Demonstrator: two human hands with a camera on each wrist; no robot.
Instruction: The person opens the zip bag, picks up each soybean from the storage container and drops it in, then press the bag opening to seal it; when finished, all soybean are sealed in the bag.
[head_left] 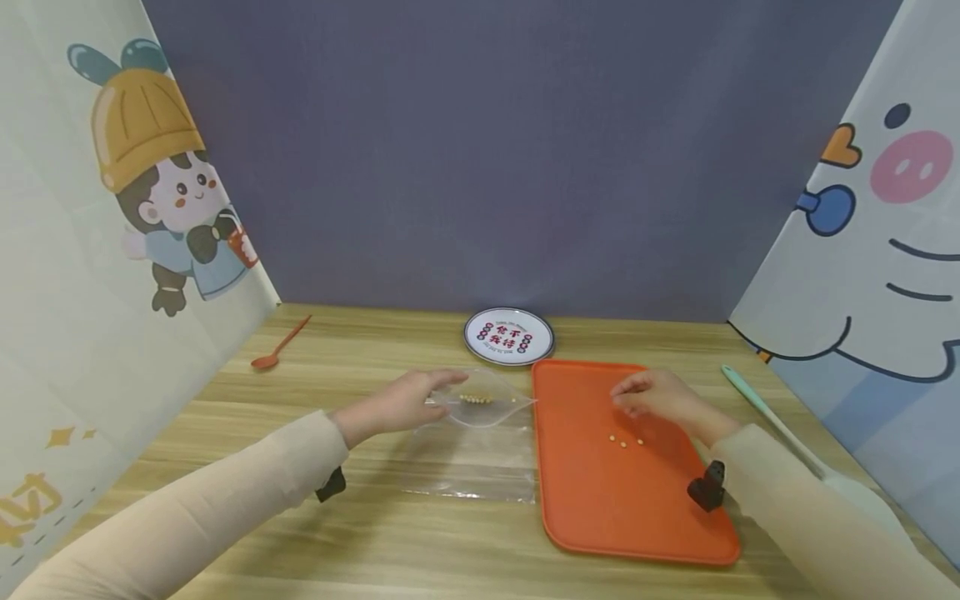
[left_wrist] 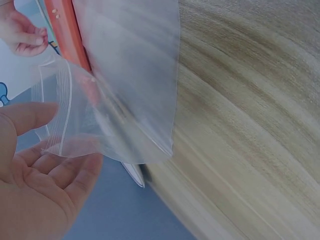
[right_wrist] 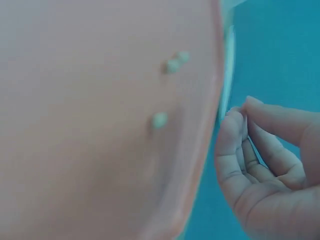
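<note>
Bag (head_left: 476, 462), within left grip (head_left: 402, 403), apparently pinched

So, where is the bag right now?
In the head view, the bag is just left of the tray, with the left hand holding its open mouth.

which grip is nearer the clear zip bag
Left: the left grip holds the clear zip bag at its open mouth; the right grip is apart, above the orange tray.

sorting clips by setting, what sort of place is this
Probably a small staged tabletop booth, not a working kitchen: a plain backdrop stands behind the wood-grain table, with cartoon-printed panels on both sides.
</note>
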